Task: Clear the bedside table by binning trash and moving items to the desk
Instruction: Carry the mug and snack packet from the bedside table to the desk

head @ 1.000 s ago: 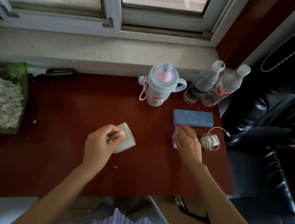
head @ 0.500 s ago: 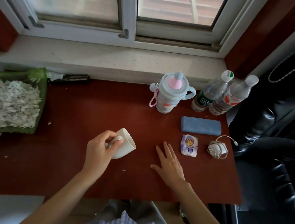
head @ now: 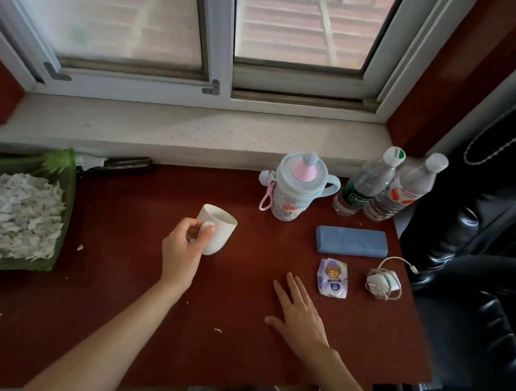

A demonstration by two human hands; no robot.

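Nearest you, your right hand (head: 300,309) lies flat on the red desk (head: 118,274), fingers straight and spread, holding nothing. Just beyond its fingertips, a little to the right, sits the small wipes packet (head: 332,277), and right of that the white charger (head: 382,282) with its coiled cable.

Farther out and to the left, your left hand (head: 183,247) has its fingers curled round the handle of the white mug (head: 217,234), thumb on top. The mug looks tilted, mouth toward the window; whether its base touches the desk I cannot tell. If you are setting it down, level it first, lower it until the base sits flat, then let go; keep it apart from the things beyond it.

Beyond the mug to the right stands the sippy cup (head: 295,190), then the blue case (head: 352,241) and two water bottles (head: 385,187) at the far corner. Far to the mug hand's left lies a green tray (head: 71,183) of white shreds.
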